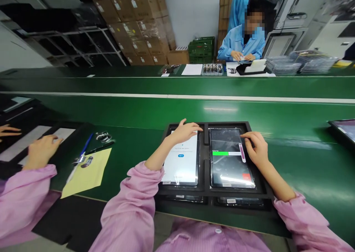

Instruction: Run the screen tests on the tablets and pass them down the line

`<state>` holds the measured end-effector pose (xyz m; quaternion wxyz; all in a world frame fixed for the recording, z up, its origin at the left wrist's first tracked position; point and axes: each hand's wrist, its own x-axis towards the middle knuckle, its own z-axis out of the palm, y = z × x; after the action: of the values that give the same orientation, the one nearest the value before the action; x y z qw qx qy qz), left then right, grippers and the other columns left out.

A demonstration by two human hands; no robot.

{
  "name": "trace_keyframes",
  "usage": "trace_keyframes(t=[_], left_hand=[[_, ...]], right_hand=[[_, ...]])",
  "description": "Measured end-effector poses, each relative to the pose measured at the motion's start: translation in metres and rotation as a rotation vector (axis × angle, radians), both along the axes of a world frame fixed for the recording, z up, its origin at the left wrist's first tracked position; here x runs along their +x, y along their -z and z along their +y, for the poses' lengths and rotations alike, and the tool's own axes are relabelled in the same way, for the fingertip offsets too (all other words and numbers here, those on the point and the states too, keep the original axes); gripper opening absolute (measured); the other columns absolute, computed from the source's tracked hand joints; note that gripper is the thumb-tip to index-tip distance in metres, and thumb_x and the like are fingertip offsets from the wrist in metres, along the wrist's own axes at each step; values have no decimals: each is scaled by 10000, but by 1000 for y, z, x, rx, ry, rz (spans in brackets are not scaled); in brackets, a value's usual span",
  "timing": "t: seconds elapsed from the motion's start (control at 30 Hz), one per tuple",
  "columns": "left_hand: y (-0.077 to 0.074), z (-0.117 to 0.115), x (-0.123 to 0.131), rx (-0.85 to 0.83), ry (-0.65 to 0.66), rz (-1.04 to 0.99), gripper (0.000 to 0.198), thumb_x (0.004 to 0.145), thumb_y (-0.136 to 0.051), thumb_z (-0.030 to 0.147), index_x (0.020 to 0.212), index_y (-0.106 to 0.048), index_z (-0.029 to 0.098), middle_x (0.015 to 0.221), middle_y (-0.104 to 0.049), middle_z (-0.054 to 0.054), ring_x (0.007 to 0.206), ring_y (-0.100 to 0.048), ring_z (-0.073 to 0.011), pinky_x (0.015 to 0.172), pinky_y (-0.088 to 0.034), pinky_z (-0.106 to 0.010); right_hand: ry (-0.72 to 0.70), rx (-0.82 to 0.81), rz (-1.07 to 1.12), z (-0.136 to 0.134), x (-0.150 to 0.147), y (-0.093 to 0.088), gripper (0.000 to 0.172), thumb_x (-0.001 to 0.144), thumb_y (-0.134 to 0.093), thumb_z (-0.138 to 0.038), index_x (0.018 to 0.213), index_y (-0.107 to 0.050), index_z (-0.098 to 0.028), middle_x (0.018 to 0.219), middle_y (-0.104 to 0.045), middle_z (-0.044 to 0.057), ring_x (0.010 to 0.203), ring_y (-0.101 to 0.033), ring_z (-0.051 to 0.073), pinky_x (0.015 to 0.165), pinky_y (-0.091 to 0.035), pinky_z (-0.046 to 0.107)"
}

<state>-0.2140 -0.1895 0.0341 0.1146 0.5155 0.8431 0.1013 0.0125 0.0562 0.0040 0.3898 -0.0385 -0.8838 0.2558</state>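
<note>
Two tablets lie side by side, screens up, in the compartments of a black foam tray (206,174). The left tablet (181,169) shows a white page with a small blue button. My left hand (185,132) reaches over its top edge, fingers stretched toward the top right corner. On the dark screen of the right tablet (226,169) are a green-and-white bar, a red square and a volume slider by the right edge. My right hand (257,147) is at that edge, index fingertip against or just beside the tablet's side, thumb apart, holding nothing.
Ends of more tablets (231,201) show below the tray's front. Left lie a yellow paper (93,174), pens and a neighbour's hand (43,150) over another tray. Another tray (344,130) is at right. Across the green bench, a person in blue (241,45) works beside stacked clear trays (313,61).
</note>
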Motion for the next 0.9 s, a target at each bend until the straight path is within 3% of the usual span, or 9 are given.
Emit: trace_keyframes(t=[0.1,0.23,0.37,0.53,0.7,0.8,0.9], left_hand=[[4,1,2,-2,193,48,220,932,-525,208,1044,-698,286,1371,-618,-35,1308,-532,-183,1209,-170,-482],[0,2,-2,-2,291,122,133,929,-573,238,932,-698,284,1145,-711,2,1234,-553,-168,1218,-122,-437],[-8,5,-7,-34,356,102,105,915,-602,279,920,-698,319,1087,-714,20,1186,-509,-196,1203,-102,-423],[-11,12,-18,-58,492,77,135,953,-549,320,898,-670,299,990,-705,2,1007,-491,-222,1032,-251,-393],[-5,20,-28,-23,606,72,250,1000,-492,386,861,-659,262,911,-700,-17,911,-485,-217,901,-272,-380],[-1,11,-30,26,556,103,271,1002,-488,426,929,-692,264,1028,-721,-37,993,-506,-230,938,-268,-395],[3,-24,-25,167,331,132,311,1012,-452,445,1054,-706,270,1129,-726,-59,1054,-536,-238,983,-284,-414]], right_hand=[[-39,15,-4,-1,1,-2,221,941,-451,-200,911,-667,-237,891,-674,67,856,-624,251,771,-506,417],[-81,33,-2,-4,-1,-2,223,931,-457,-177,932,-672,-237,904,-672,66,864,-627,247,769,-510,412],[-76,40,-2,-1,0,-1,222,924,-460,-156,934,-667,-236,906,-674,60,868,-624,241,772,-503,402],[-79,52,6,4,3,2,231,928,-447,-123,933,-652,-229,889,-673,50,853,-619,228,759,-497,384],[-80,71,-33,8,4,5,217,932,-445,-115,928,-629,-230,860,-661,44,828,-609,227,734,-500,378],[-118,94,-35,9,3,6,212,924,-448,-107,934,-622,-228,855,-656,47,824,-610,229,725,-505,377],[-135,98,-38,8,1,7,218,924,-444,-104,933,-620,-232,846,-654,47,819,-613,233,722,-507,382]])
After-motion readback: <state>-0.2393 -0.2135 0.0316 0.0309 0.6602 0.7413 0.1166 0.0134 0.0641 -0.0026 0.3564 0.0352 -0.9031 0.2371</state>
